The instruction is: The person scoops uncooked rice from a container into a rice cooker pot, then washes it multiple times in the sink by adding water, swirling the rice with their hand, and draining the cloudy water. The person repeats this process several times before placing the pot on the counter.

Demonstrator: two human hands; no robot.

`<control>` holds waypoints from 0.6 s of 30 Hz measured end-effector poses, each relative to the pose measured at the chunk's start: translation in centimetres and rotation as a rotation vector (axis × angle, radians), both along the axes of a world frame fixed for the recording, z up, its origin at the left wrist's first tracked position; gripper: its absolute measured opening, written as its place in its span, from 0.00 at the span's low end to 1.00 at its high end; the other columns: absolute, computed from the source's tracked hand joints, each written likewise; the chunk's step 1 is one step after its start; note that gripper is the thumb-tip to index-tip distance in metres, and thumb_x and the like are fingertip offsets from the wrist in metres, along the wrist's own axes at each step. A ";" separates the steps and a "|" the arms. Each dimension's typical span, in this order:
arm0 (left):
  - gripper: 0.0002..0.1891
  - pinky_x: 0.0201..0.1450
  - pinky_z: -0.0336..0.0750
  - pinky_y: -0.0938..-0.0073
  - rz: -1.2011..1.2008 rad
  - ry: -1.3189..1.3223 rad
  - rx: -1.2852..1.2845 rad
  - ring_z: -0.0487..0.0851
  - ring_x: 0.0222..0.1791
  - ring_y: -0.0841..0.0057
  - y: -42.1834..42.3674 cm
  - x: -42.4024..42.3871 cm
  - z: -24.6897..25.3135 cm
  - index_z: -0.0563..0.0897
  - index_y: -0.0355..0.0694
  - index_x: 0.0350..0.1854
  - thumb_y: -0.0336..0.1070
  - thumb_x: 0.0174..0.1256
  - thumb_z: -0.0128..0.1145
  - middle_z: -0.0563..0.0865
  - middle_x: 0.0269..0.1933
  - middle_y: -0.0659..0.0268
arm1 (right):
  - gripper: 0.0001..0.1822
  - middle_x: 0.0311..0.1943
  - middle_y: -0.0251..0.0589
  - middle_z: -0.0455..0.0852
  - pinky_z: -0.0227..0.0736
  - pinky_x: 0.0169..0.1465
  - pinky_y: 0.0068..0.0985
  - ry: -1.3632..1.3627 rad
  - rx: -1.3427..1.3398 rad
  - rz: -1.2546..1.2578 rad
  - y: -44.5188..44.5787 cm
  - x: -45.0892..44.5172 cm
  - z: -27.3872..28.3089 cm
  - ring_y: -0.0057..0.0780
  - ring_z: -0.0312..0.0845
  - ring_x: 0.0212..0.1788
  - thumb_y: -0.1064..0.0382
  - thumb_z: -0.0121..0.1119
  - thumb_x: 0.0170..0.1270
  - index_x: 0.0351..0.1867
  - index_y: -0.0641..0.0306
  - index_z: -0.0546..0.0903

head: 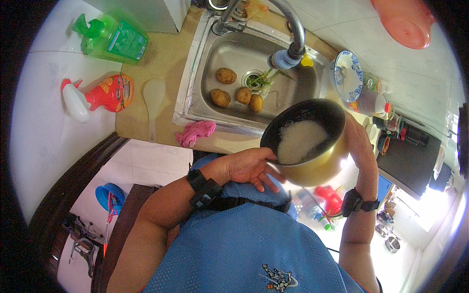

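A rice cooker's inner pot (315,170), dark inside and gold outside, is tilted in front of me near the sink's front right corner. White rice grains (301,141) lie in it. My left hand (251,168) has its thumb on the pot's near left rim, with its fingers spread below. My right hand (357,137) holds the pot's right side; its fingertips are hidden behind the pot. Several potatoes (226,75) lie in the stainless steel sink (231,47), beside green vegetable stalks (262,81) at the drain. The faucet (298,33) arches over the basin.
Left of the sink are a pink cloth (196,132), a rice paddle (154,99), a red spray bottle (113,93) and a green pump bottle (117,40). At the right stand a blue-patterned bowl (348,77), bottles (370,102) and a dark cooktop (406,157).
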State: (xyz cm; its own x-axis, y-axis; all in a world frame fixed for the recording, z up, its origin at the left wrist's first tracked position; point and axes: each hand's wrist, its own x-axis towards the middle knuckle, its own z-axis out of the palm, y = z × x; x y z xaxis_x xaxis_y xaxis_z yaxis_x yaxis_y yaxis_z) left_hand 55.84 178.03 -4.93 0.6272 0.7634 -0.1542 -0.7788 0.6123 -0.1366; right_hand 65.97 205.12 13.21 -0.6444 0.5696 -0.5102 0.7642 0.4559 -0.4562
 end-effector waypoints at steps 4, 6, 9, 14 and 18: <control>0.34 0.32 0.93 0.58 0.018 0.003 0.005 0.90 0.51 0.42 -0.1 -0.1 0.0 0.61 0.31 0.79 0.51 0.80 0.43 0.81 0.65 0.36 | 0.27 0.66 0.47 0.85 0.65 0.73 0.29 0.003 -0.004 0.002 -0.1 -0.2 0.1 0.37 0.78 0.69 0.48 0.40 0.85 0.71 0.60 0.78; 0.35 0.33 0.93 0.58 0.015 -0.005 0.007 0.90 0.51 0.41 -0.1 0.0 -0.1 0.61 0.31 0.79 0.52 0.80 0.44 0.81 0.64 0.37 | 0.27 0.66 0.47 0.85 0.65 0.73 0.29 0.010 -0.019 -0.028 -0.3 -0.5 0.2 0.36 0.78 0.69 0.48 0.40 0.85 0.72 0.60 0.78; 0.34 0.33 0.92 0.59 0.013 0.028 -0.037 0.90 0.51 0.45 -0.2 0.1 0.0 0.63 0.33 0.78 0.53 0.80 0.45 0.83 0.63 0.39 | 0.28 0.67 0.48 0.83 0.63 0.74 0.29 0.028 -0.080 -0.049 0.2 0.1 -0.3 0.36 0.76 0.70 0.49 0.40 0.85 0.72 0.63 0.77; 0.29 0.30 0.90 0.59 0.071 0.371 -0.161 0.92 0.49 0.55 0.3 -0.5 1.9 0.71 0.35 0.73 0.49 0.78 0.50 0.86 0.61 0.47 | 0.31 0.74 0.49 0.75 0.55 0.79 0.32 0.250 -0.147 -0.097 -0.9 2.0 -1.4 0.38 0.67 0.77 0.47 0.40 0.86 0.75 0.69 0.72; 0.24 0.32 0.89 0.58 0.072 0.516 -0.225 0.92 0.44 0.62 1.0 -1.5 1.5 0.78 0.37 0.66 0.47 0.76 0.52 0.88 0.55 0.56 | 0.33 0.78 0.48 0.70 0.49 0.82 0.32 0.453 -0.362 -0.262 -1.8 3.0 -3.5 0.36 0.59 0.81 0.46 0.43 0.85 0.79 0.69 0.67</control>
